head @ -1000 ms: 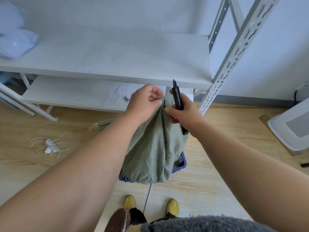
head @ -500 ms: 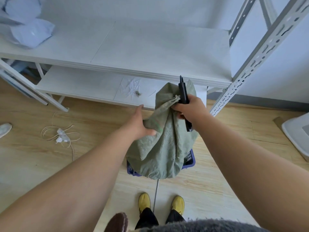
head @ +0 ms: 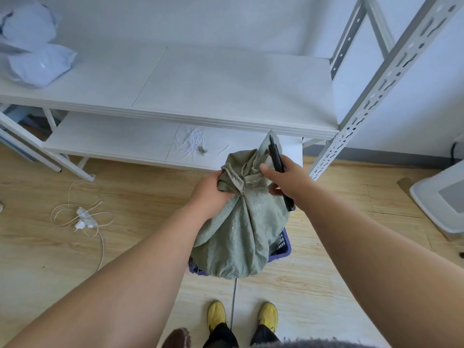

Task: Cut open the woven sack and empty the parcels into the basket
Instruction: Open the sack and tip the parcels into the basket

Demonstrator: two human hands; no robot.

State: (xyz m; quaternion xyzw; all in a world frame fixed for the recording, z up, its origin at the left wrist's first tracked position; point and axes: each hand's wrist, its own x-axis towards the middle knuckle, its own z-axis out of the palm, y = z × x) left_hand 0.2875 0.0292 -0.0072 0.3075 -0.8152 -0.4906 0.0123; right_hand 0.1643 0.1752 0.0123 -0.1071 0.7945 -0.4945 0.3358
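A green woven sack [head: 241, 234] hangs upside down, its open mouth down in a blue plastic basket [head: 282, 244] on the floor. My left hand [head: 212, 190] grips a bunched fold at the sack's top left. My right hand [head: 286, 180] pinches the sack's top right corner and also holds a black cutter [head: 277, 162] along its palm, tip pointing up. The sack covers most of the basket, and no parcels show inside it.
A white metal shelf rack [head: 200, 96] stands just behind the sack, with its slotted post [head: 356, 116] to the right. White parcels [head: 35, 51] lie on its far left. Cut cord and scraps [head: 82, 217] lie on the wooden floor. A white device [head: 444, 199] sits at the right. My yellow shoes [head: 241, 315] stand below the basket.
My left hand moved from the sack's side up to its bunched top. The sack's top sits lower against the rack than before, and my view widened to the left.
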